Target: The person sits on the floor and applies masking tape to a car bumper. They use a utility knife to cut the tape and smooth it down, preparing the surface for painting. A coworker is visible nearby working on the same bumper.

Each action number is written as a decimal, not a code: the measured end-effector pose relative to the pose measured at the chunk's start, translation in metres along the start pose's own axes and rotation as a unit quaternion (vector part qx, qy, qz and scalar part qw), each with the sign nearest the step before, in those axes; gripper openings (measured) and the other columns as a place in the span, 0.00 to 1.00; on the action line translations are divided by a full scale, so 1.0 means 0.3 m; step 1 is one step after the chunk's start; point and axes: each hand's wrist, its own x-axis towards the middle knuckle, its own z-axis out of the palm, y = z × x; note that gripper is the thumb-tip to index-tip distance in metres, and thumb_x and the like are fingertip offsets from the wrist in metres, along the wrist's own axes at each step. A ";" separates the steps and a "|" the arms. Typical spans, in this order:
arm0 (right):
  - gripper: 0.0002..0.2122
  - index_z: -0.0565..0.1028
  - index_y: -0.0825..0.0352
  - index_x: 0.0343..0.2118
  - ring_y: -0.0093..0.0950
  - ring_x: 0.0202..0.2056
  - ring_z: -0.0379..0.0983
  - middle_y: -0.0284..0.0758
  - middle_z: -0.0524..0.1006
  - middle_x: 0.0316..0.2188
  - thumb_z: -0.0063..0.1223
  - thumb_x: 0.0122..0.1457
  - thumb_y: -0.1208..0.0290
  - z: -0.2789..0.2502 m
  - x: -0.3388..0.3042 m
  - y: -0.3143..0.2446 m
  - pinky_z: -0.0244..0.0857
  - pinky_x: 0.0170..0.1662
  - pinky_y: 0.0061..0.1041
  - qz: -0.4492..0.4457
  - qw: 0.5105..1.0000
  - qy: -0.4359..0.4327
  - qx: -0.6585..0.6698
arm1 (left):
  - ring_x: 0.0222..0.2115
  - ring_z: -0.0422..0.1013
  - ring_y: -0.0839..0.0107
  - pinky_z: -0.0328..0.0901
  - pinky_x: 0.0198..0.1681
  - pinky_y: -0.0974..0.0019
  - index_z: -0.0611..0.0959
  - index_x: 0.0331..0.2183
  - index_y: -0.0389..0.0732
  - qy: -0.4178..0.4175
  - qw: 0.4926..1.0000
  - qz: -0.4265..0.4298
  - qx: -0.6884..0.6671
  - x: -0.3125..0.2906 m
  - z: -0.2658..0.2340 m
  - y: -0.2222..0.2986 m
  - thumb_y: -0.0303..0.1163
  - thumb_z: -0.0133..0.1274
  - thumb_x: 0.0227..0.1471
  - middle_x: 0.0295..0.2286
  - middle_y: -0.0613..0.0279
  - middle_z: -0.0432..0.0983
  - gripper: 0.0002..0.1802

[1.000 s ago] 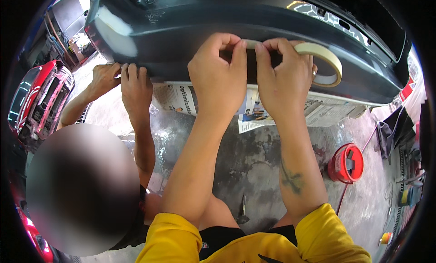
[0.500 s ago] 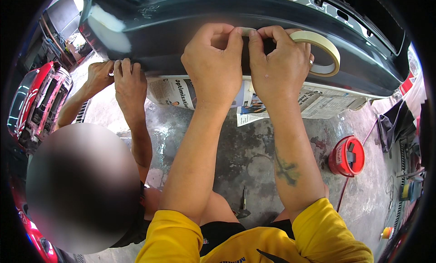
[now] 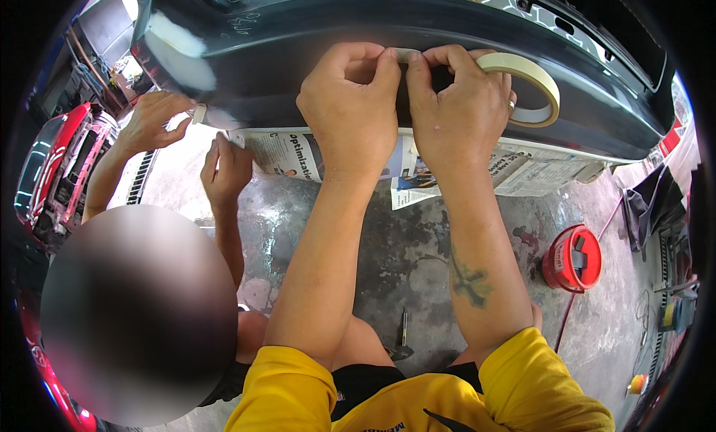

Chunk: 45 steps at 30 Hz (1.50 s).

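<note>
A dark bumper panel (image 3: 276, 81) spans the top of the frame. Newspaper sheets (image 3: 287, 152) hang along its lower edge, partly covered by the wrists. A co-worker's head (image 3: 138, 312), blurred, occupies the lower left, close to the left forearm (image 3: 317, 260). A red bucket (image 3: 558, 264) stands at right on the grey floor (image 3: 403, 260).

The panel's lower edge crosses the upper half of the frame. Floor shows between the forearms; a gap separates the right forearm (image 3: 488, 260) from the bucket.

At upper centre, the left hand (image 3: 350, 107) and right hand (image 3: 462, 107) pinch a short tape strip (image 3: 403, 55) between them. The tape roll (image 3: 550, 89) sits against the right hand's fingers.

Compared with the previous frame, both hands hold nearly the same position. The co-worker's hands (image 3: 153, 122) have separated; one carries a small pale piece (image 3: 199, 113)
</note>
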 end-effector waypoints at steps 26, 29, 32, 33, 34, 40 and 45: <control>0.14 0.78 0.63 0.47 0.47 0.42 0.70 0.42 0.75 0.37 0.68 0.58 0.72 -0.537 -0.788 0.556 0.60 0.50 0.47 0.154 0.928 -0.339 -0.023 | 0.73 0.30 0.31 0.32 0.69 0.23 0.49 0.74 0.49 0.126 0.972 0.064 0.188 -0.041 0.077 -0.123 0.61 0.73 0.50 0.71 0.27 0.33 0.67; 0.15 0.79 0.64 0.47 0.45 0.42 0.69 0.42 0.74 0.37 0.68 0.58 0.72 -0.547 -0.770 0.567 0.59 0.50 0.46 0.180 0.920 -0.347 -0.002 | 0.75 0.28 0.35 0.31 0.71 0.25 0.47 0.75 0.49 0.138 0.974 0.040 0.176 -0.053 0.076 -0.098 0.62 0.71 0.52 0.72 0.31 0.33 0.67; 0.15 0.79 0.64 0.48 0.44 0.41 0.69 0.43 0.73 0.36 0.68 0.58 0.72 -0.549 -0.769 0.597 0.60 0.50 0.45 0.183 0.920 -0.346 0.000 | 0.75 0.26 0.33 0.30 0.71 0.23 0.43 0.76 0.48 0.135 0.974 0.008 0.183 -0.066 0.103 -0.092 0.62 0.70 0.54 0.73 0.29 0.30 0.69; 0.15 0.79 0.64 0.48 0.44 0.41 0.69 0.43 0.73 0.36 0.68 0.58 0.72 -0.547 -0.770 0.603 0.60 0.50 0.45 0.182 0.920 -0.346 0.001 | 0.75 0.26 0.33 0.29 0.71 0.23 0.41 0.76 0.48 0.133 0.971 -0.004 0.196 -0.070 0.115 -0.088 0.63 0.69 0.54 0.73 0.28 0.29 0.70; 0.15 0.79 0.64 0.48 0.43 0.41 0.68 0.42 0.74 0.37 0.67 0.58 0.73 -0.547 -0.768 0.605 0.61 0.50 0.43 0.182 0.917 -0.355 0.002 | 0.75 0.25 0.32 0.29 0.71 0.22 0.39 0.77 0.47 0.131 0.969 -0.017 0.210 -0.072 0.121 -0.085 0.63 0.68 0.55 0.73 0.27 0.28 0.71; 0.15 0.79 0.65 0.48 0.44 0.41 0.69 0.43 0.73 0.35 0.67 0.59 0.71 -0.525 -0.766 0.598 0.61 0.50 0.45 0.191 0.912 -0.361 0.037 | 0.75 0.24 0.30 0.28 0.71 0.21 0.36 0.77 0.47 0.121 0.952 0.045 0.278 -0.054 0.063 -0.110 0.66 0.72 0.48 0.73 0.25 0.26 0.79; 0.15 0.80 0.65 0.48 0.41 0.41 0.68 0.43 0.73 0.36 0.67 0.59 0.73 -0.541 -0.752 0.583 0.62 0.50 0.43 0.213 0.909 -0.354 0.056 | 0.75 0.22 0.29 0.28 0.71 0.23 0.37 0.77 0.48 0.091 0.960 0.074 0.254 -0.013 -0.014 -0.091 0.57 0.78 0.42 0.72 0.24 0.26 0.82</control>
